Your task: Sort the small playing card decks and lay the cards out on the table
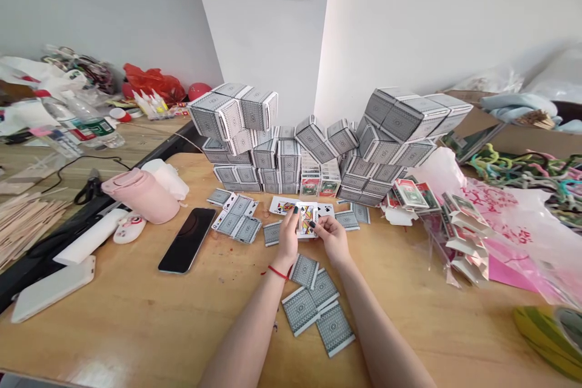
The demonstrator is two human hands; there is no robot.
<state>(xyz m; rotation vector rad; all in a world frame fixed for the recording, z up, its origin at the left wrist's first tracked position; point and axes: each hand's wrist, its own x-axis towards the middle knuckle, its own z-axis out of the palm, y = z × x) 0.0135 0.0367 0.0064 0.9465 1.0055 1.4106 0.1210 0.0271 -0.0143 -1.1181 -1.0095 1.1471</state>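
Playing cards (308, 213), face up with a picture card on top, are held between my two hands in the middle of the table. My left hand (288, 237) grips their left side, and a red string circles its wrist. On the right edge, my right hand (334, 240) pinches them with thumb and fingers. How many cards are in the grip I cannot tell. Folded cards with grey patterned backs (334, 324) lie between my forearms. More folded cards (236, 216) rest to the left, and others (348, 220) to the right. Face-up cards (279, 205) lie just behind my hands.
Boxes built from folded cards stand stacked at the left (230, 112) and right (400, 115). A black phone (188, 240) and a pink cup (140, 194) are at left. Opened card boxes (464, 230), a plastic bag (513, 218) and a tape roll (545, 336) are at right.
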